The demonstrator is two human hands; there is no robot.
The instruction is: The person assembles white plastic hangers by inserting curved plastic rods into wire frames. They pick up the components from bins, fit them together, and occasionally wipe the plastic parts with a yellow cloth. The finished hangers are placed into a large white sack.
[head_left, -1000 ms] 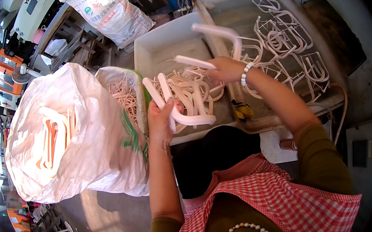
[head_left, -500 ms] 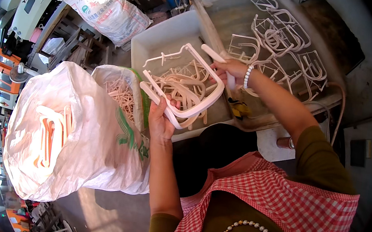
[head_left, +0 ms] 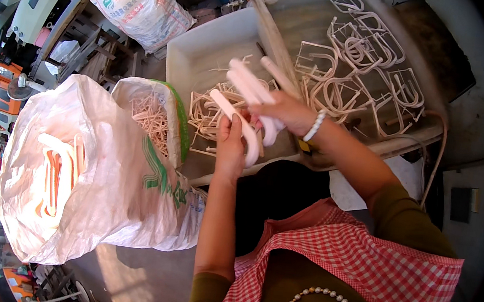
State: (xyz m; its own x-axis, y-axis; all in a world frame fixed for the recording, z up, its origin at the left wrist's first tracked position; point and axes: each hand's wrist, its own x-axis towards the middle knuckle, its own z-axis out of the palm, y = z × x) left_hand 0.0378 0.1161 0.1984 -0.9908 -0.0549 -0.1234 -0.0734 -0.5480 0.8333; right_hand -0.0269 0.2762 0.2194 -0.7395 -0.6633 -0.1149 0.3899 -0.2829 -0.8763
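Note:
My left hand is closed on a smooth, pale pink, curved plastic piece with a rounded end. Beside it, my right hand grips more thick curved plastic pieces, smeared by motion, so their number is hard to tell. Both hands are close together above the near edge of the left bin compartment. Beneath them lies a heap of thin pink plastic runners and curved scraps. A white woven sack at the left holds similar smooth curved pieces.
A pale plastic bin with a dividing wall stands in front; its right compartment holds tangled runner frames. An open sack of short pink scraps and a full sack stand left. A hose hangs at the right.
My right hand has moved down and left, bringing its pieces beside those in my left hand. The U-shaped piece has turned, and the thin branched runner above the heap no longer shows there.

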